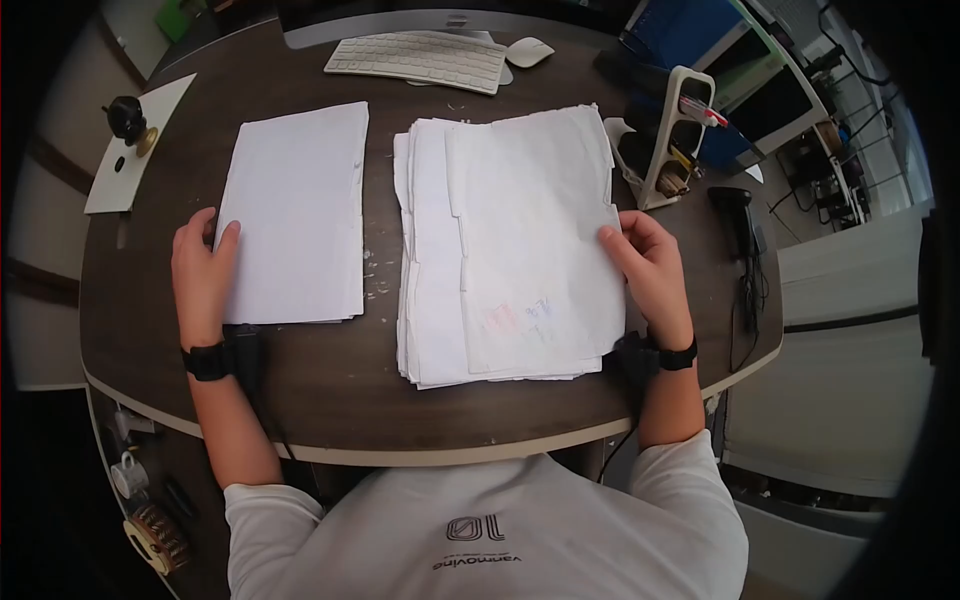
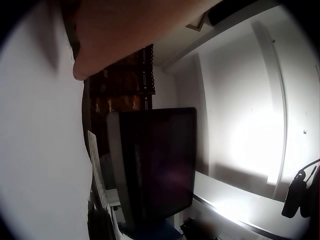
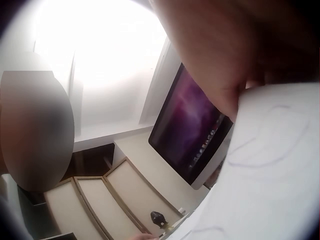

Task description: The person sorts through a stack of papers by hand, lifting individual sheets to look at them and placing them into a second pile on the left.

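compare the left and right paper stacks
The left stack is smaller; the right stack is wider and looks thicker. The left stack's top looks plain, while the right stack's carries faint red and blue marks. The left stack is fairly neat; the right stack has uneven, layered edges. Both are white paper on the desk.

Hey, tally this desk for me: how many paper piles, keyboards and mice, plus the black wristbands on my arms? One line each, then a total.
Paper piles: 2
Keyboard: 1
Mouse: 1
Black wristbands: 2
Total: 6
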`<state>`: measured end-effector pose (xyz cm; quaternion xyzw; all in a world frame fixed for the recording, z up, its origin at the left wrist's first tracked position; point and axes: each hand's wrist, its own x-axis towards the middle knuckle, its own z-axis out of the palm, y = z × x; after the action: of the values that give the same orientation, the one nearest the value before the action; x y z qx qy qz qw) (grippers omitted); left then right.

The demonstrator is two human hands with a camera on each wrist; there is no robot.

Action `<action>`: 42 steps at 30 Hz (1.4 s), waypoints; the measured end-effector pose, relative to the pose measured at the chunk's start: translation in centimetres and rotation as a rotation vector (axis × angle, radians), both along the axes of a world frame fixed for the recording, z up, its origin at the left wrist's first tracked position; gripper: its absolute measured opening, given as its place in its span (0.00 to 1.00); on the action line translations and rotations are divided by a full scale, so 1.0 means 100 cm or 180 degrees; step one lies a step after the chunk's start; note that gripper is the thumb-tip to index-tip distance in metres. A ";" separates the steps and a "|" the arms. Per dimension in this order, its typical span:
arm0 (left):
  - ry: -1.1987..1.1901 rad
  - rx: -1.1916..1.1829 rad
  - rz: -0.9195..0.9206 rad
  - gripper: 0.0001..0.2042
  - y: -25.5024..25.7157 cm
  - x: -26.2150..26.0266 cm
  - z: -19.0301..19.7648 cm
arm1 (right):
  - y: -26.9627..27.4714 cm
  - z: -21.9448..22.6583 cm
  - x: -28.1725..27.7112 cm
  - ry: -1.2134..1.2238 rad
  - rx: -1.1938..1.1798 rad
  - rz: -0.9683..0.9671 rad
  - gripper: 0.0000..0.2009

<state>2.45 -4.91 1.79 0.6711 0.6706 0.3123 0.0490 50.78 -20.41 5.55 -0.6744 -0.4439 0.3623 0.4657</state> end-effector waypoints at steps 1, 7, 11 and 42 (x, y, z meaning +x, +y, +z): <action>0.0023 0.0015 -0.0044 0.20 -0.002 0.006 0.006 | 0.000 0.000 -0.002 0.0185 0.0157 0.0024 0.08; -0.0579 0.0077 -0.1581 0.11 -0.045 0.071 0.043 | -0.004 -0.004 -0.025 0.1214 0.0769 0.0160 0.08; -0.1404 -0.0821 -0.2507 0.12 -0.074 0.102 0.037 | -0.013 0.000 -0.049 0.1672 0.0816 0.0374 0.08; -0.1516 -0.0286 -0.0186 0.15 0.002 0.002 0.016 | 0.000 -0.008 -0.019 -0.1250 -0.0064 0.0214 0.28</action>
<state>2.66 -4.68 3.37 0.5948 0.6336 0.4301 0.2446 48.89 -20.42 4.73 -0.7216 -0.5448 0.2435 0.3510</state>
